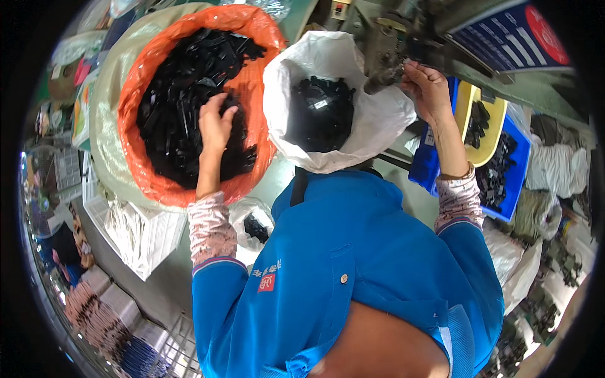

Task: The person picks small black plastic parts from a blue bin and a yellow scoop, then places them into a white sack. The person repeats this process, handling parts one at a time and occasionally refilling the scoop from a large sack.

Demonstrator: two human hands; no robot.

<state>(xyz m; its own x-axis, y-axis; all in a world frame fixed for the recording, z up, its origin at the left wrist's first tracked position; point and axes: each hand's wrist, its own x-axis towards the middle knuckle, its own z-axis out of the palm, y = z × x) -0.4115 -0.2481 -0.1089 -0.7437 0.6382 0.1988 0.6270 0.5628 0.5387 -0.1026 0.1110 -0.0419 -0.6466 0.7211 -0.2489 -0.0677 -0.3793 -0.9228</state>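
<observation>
My left hand (216,123) reaches over a heap of black plastic parts (183,94), its fingers curved and apart, with nothing visible between them. An orange plastic bag (131,142) lines a pale sack around that heap. At the machine head (386,69), my right hand (430,90) is raised with thumb and fingertips pinched together. Whatever it holds there is too small and dark to make out. Between my hands, a white sack (282,140) stands wide at the mouth, holding more black pieces (322,110).
Right of the machine, a yellow bin (495,138) with black pieces sits over a blue bin (518,183) of similar parts. A small clear bag (242,211) lies below the orange one. White crates (142,233) stand lower left, and a blue sign (504,41) hangs upper right.
</observation>
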